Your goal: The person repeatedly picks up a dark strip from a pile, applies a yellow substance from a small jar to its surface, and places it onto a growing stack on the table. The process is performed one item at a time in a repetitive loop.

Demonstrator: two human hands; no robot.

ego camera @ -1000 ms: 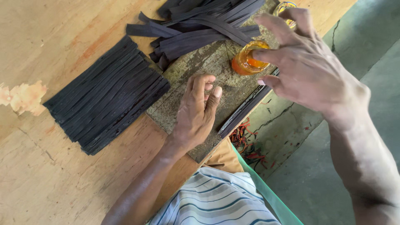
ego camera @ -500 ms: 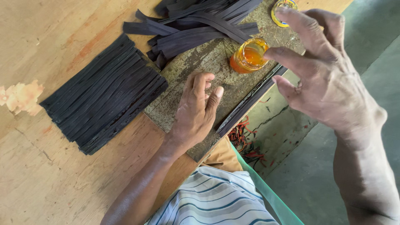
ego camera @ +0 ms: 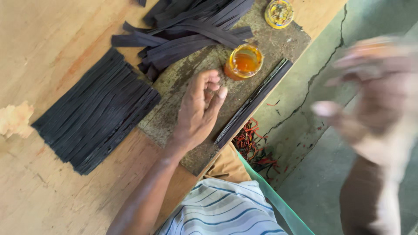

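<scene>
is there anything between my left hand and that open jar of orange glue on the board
Nothing visible. The left hand rests on the stained work board, fingers curled, and the small open jar of orange glue stands just beyond the fingertips, with only bare board between. The long black strip lies off to the side.

Matt black strips (ego camera: 93, 126), seemingly rubber, on rough wooden table (ego camera: 39, 43).

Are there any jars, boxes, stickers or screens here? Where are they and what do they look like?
Open jar: round, clear, holding orange-amber liquid, on the grey board just beyond the left hand.
Lid: round, yellow, patterned top, at the board's far corner.
No boxes, signs or screens show.
The blurred right hand is off the table's edge.
</scene>
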